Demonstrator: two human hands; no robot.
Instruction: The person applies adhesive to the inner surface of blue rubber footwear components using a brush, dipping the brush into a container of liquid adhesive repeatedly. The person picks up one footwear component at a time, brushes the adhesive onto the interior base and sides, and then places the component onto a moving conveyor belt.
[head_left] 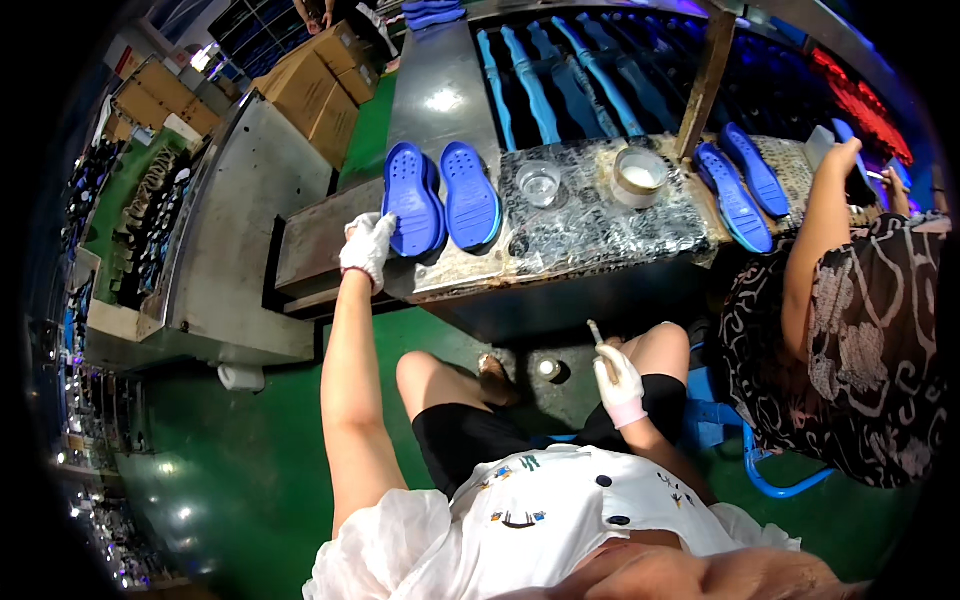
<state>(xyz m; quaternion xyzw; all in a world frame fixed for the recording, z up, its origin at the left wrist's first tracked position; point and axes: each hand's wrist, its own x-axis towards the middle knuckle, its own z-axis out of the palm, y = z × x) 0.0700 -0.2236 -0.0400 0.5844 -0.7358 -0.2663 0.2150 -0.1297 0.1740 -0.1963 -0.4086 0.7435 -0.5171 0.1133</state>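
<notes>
Two blue shoe soles lie side by side at the bench's left end, a left one (413, 200) and a right one (470, 198). The left one seems stacked on another sole. My left hand (367, 247), in a white glove, grips the outer edge of that left sole; some fingertips are hidden. Low over my right thigh, my right hand (620, 387), also gloved in white, closes round a thin brush (597, 335) whose tip points up and away. On the bench stand a clear cup (539, 184) and a tape-wrapped tub (638, 178) with white contents.
A conveyor (560, 80) with blue strips runs behind the bench (600, 235). To the right, a co-worker's arm (815, 240) reaches past another pair of blue soles (735, 200). A metal cabinet (235, 230) stands left, with cardboard boxes (310, 95) beyond it.
</notes>
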